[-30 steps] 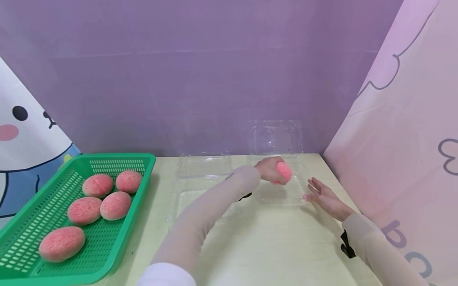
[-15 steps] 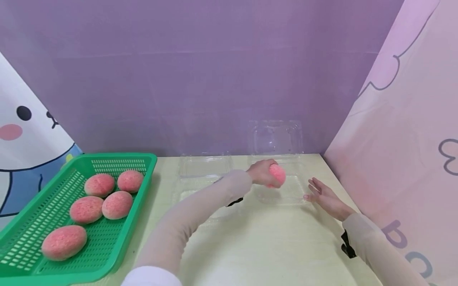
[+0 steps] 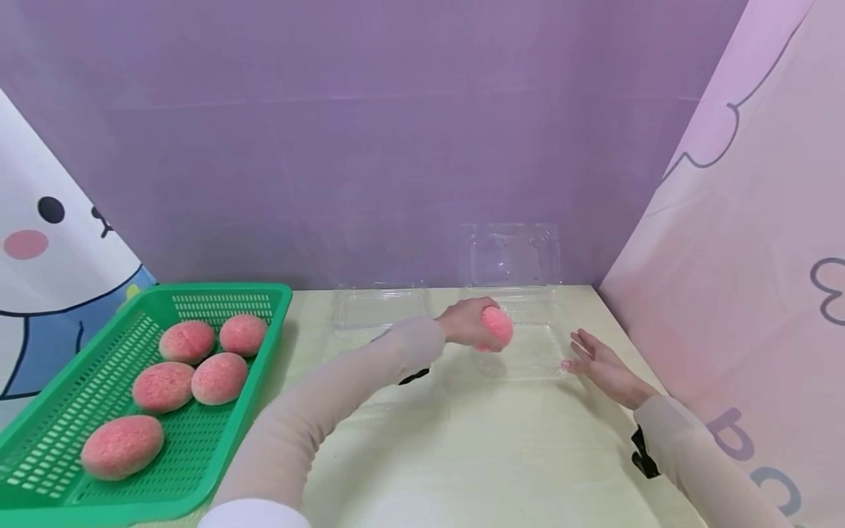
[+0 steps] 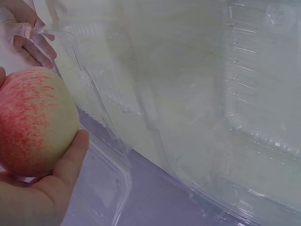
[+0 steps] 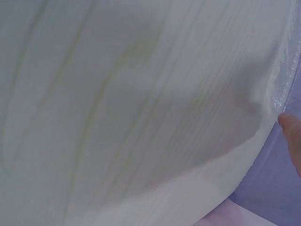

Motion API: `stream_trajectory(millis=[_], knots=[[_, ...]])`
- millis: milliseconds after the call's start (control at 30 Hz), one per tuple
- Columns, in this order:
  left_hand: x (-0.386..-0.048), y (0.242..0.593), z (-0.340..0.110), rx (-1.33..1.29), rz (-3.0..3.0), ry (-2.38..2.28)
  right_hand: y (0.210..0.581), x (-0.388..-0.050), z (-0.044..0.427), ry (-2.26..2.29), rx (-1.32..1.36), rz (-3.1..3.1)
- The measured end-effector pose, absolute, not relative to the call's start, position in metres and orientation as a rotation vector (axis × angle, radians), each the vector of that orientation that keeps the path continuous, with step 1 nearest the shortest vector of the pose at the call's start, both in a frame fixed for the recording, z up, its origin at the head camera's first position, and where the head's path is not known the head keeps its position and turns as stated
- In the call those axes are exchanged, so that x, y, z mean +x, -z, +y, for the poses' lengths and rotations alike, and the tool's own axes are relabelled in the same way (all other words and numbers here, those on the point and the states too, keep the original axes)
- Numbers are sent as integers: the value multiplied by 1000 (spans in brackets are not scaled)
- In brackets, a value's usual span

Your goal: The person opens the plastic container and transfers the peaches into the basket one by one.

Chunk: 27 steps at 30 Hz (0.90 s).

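Observation:
My left hand (image 3: 469,323) grips a pink-red peach (image 3: 498,328) above the left part of a clear plastic container (image 3: 538,350), whose lid (image 3: 511,253) stands raised at the back. In the left wrist view the peach (image 4: 35,122) is red fading to pale yellow, with my fingers (image 4: 70,162) curled under it. My right hand (image 3: 604,370) is beside the container's right front corner, fingers extended, thumb at the rim. Only a fingertip (image 5: 289,129) of that hand shows in the right wrist view, close to the clear plastic.
To the left, a green plastic basket (image 3: 227,447) holds several peaches (image 3: 163,386). A second clear container (image 3: 379,308) lies open behind my left forearm, partly hidden by it. A purple wall (image 3: 370,161) closes off the back, and a pink printed panel (image 3: 739,279) stands at the right.
My left hand has moved left over the right container, still holding the peach. My right hand has stayed at the container's corner. The basket appears shifted slightly to the right in the view.

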State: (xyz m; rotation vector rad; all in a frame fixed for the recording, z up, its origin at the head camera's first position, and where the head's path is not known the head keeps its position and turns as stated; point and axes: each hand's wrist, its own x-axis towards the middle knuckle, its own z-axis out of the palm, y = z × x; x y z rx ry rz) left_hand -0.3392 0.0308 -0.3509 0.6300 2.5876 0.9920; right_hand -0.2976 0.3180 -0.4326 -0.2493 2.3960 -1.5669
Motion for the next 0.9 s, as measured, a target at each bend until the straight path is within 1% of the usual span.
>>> stream_trajectory(millis=[567,900], knots=[[-324,346,4,606,2563,-970,432,-299,320,1535,-242,2415],[-315,341,-19,594,2564,-945,430,-299,318,1523,-228,2410]])
